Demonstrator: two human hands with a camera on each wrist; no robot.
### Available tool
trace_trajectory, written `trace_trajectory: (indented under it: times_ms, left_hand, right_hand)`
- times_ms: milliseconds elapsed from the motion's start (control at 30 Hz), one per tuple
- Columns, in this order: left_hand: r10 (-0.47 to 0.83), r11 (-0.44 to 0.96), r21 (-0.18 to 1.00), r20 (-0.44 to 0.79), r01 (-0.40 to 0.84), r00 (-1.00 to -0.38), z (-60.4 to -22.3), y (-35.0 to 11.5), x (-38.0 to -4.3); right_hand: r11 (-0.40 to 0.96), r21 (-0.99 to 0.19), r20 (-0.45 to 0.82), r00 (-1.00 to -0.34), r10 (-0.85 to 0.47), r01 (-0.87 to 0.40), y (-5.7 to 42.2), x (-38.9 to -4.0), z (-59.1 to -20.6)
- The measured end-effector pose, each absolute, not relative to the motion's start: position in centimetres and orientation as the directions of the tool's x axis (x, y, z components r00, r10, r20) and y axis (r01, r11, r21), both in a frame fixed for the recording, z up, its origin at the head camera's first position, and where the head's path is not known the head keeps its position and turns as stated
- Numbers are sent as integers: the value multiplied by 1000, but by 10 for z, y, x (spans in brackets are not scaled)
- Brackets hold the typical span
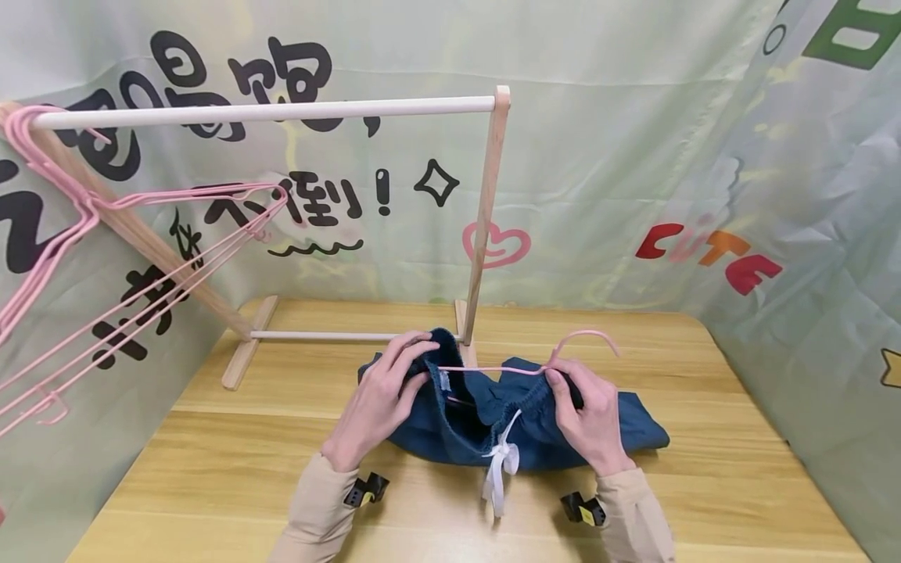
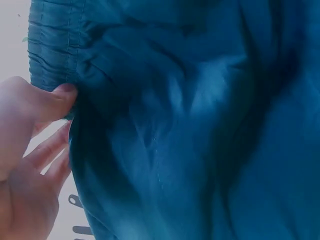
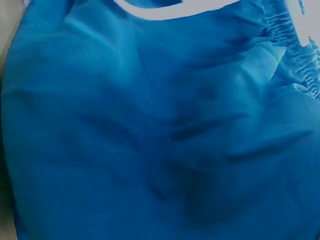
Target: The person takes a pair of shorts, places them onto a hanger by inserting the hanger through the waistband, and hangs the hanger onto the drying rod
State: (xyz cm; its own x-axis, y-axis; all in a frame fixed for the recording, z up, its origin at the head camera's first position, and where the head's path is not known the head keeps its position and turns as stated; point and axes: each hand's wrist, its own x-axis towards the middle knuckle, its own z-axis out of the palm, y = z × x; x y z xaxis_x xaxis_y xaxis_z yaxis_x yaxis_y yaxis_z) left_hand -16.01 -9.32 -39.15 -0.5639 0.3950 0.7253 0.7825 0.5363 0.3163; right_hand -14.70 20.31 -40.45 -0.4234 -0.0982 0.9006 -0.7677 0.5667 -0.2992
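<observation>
Dark blue shorts [image 1: 439, 442] with a gathered elastic waistband and a white drawstring bow [image 1: 501, 461] lie across the table. At the waistband's left side, my left hand [image 1: 376, 395] holds the fabric between thumb and fingers; the left wrist view shows the thumb [image 2: 55, 102] pressed on the gathered band. A pink hanger [image 1: 493, 368] has its left arm reaching into the waist opening, where the tip is hidden. My right hand [image 1: 591, 410] pinches the hanger below its hook, beside the waistband. In the right wrist view, blue fabric [image 3: 150, 150] fills the picture and no fingers show.
A wooden rack with a white top rod [image 1: 281, 111] stands behind on the left. Several pink hangers [image 1: 91, 201] hang at its left end. The wooden table [image 1: 711, 469] ends at printed curtains [image 1: 598, 156] behind and to the right.
</observation>
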Motion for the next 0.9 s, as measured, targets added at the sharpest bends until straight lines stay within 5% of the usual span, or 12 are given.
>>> trace_trajectory:
  times_ms: [300, 467, 700, 900]
  left_hand:
    - [391, 550, 427, 627, 718, -673, -398, -93, -159]
    - [398, 614, 390, 598, 686, -696, -400, -95, -160]
    - [437, 680, 229, 637, 697, -635, -402, -96, -163]
    - [391, 681, 133, 765, 720, -512, -405, -105, -168]
  right_hand:
    - [538, -308, 890, -437, -127, -785, 199, -146, -406]
    - [539, -335, 882, -458, -108, -773, 198, -146, -406]
    - [543, -348, 876, -471, -100, -764, 198, -146, -404]
    - [554, -419, 818, -564, -114, -719, 205, -144, -403]
